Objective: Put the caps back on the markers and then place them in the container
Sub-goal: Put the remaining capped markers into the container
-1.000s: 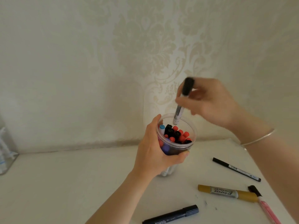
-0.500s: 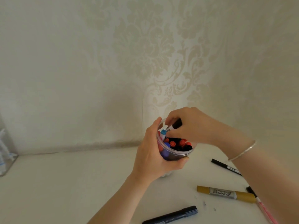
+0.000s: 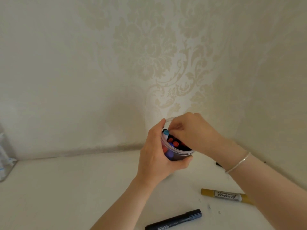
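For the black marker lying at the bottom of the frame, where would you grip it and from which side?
Take the black marker around the middle of its barrel, coming from above with fingers across its width. It lies flat on the white table, with bare surface on both long sides, its cap end pointing toward the yellow marker. A mid-barrel pinch probably balances best.

Clear round container (image 3: 180, 153) gripped in left fingers (image 3: 186, 161), packed with capped markers (image 3: 173, 143). Black marker (image 3: 174, 219) and yellow marker (image 3: 227, 195), capped, flat, below right of fingers.
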`<state>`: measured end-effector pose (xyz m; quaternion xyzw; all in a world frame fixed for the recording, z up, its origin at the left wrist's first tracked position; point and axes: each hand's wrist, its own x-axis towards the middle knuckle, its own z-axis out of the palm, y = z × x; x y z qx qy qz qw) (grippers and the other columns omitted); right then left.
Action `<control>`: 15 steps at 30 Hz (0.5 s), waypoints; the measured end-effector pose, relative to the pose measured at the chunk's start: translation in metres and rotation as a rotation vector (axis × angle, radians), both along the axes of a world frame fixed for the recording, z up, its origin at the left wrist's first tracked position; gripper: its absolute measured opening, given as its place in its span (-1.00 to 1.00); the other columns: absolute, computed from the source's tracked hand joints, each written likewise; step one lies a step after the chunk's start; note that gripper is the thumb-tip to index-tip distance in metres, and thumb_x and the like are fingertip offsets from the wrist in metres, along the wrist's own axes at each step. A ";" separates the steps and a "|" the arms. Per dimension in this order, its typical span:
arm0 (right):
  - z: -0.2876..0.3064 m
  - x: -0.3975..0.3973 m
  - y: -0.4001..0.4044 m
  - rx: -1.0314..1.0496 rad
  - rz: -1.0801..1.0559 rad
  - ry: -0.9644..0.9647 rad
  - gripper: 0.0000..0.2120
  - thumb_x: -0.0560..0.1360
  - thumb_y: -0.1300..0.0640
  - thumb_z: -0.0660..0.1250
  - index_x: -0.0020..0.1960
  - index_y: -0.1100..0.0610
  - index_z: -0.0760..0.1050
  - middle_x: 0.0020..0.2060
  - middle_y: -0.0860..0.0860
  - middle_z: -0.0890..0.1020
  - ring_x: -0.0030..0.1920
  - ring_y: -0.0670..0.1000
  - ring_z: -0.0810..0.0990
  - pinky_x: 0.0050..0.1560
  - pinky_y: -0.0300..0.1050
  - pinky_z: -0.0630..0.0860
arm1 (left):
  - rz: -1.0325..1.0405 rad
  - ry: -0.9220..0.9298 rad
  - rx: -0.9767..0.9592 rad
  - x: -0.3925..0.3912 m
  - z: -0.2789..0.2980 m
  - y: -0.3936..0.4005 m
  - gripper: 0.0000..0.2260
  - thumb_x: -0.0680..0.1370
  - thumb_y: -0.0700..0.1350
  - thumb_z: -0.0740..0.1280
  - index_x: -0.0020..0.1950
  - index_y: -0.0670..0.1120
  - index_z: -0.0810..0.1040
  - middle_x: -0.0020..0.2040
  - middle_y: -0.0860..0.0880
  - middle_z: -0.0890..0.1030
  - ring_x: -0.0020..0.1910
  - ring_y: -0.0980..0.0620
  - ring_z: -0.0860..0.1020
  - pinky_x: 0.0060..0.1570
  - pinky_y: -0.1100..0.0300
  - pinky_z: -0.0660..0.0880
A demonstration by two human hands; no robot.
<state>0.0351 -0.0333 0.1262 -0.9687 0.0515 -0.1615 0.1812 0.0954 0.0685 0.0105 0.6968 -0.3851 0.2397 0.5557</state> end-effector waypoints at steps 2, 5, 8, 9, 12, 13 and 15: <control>0.001 -0.002 0.000 -0.013 -0.009 0.013 -0.80 0.49 0.13 0.27 -0.04 0.02 0.67 -0.11 -0.01 0.68 -0.09 0.00 0.63 -0.07 -0.15 0.57 | -0.008 -0.003 -0.014 -0.002 0.000 -0.001 -0.06 0.18 0.24 0.53 0.45 0.11 0.17 0.22 0.03 0.48 0.17 0.20 0.50 0.10 0.42 0.44; 0.006 -0.004 -0.003 -0.048 -0.115 -0.095 -0.73 0.49 0.18 0.18 0.03 0.07 0.63 -0.04 0.09 0.65 -0.08 0.10 0.62 -0.04 -0.04 0.58 | -0.017 -0.045 -0.002 -0.003 0.002 -0.005 -0.05 0.17 0.21 0.56 0.44 0.08 0.18 0.26 0.06 0.45 0.18 0.22 0.48 0.10 0.47 0.41; 0.001 -0.006 0.005 -0.318 -0.147 0.042 -0.69 0.50 0.18 0.13 0.19 0.07 0.50 0.04 0.11 0.57 -0.07 0.15 0.54 -0.14 -0.09 0.44 | 0.015 -0.078 -0.008 -0.004 0.004 -0.012 -0.06 0.18 0.18 0.58 0.43 0.05 0.20 0.19 -0.02 0.51 0.11 0.14 0.54 0.05 0.37 0.49; -0.001 -0.007 0.006 -0.333 -0.119 0.083 -0.68 0.50 0.19 0.13 0.20 0.08 0.48 0.03 0.11 0.57 -0.11 0.13 0.52 -0.18 -0.10 0.41 | 0.019 -0.087 -0.007 -0.004 0.004 -0.014 -0.07 0.19 0.18 0.58 0.43 0.04 0.20 0.17 -0.04 0.52 0.10 0.11 0.56 0.04 0.33 0.51; 0.007 -0.014 0.000 -0.127 -0.021 0.160 -0.57 0.45 0.26 0.12 0.26 0.04 0.50 0.09 0.06 0.60 0.00 0.10 0.58 -0.04 -0.10 0.54 | 0.009 -0.114 -0.019 -0.007 0.001 -0.013 -0.09 0.19 0.18 0.58 0.42 0.03 0.21 0.20 -0.04 0.51 0.16 0.10 0.54 0.07 0.32 0.51; 0.010 -0.016 -0.003 -0.062 0.001 0.161 -0.55 0.44 0.28 0.12 0.26 0.02 0.51 0.11 0.04 0.61 0.05 0.09 0.59 0.04 -0.08 0.56 | 0.007 -0.121 -0.025 -0.008 0.000 -0.012 -0.09 0.19 0.18 0.57 0.42 0.03 0.21 0.24 -0.03 0.49 0.19 0.10 0.53 0.09 0.32 0.51; 0.010 -0.020 -0.006 -0.051 -0.019 0.118 -0.57 0.45 0.27 0.13 0.23 -0.01 0.54 0.11 0.02 0.62 0.07 0.07 0.60 0.07 -0.05 0.57 | -0.011 -0.134 -0.030 -0.012 0.000 -0.012 -0.09 0.19 0.17 0.58 0.42 0.02 0.21 0.29 -0.01 0.46 0.23 0.10 0.51 0.11 0.31 0.50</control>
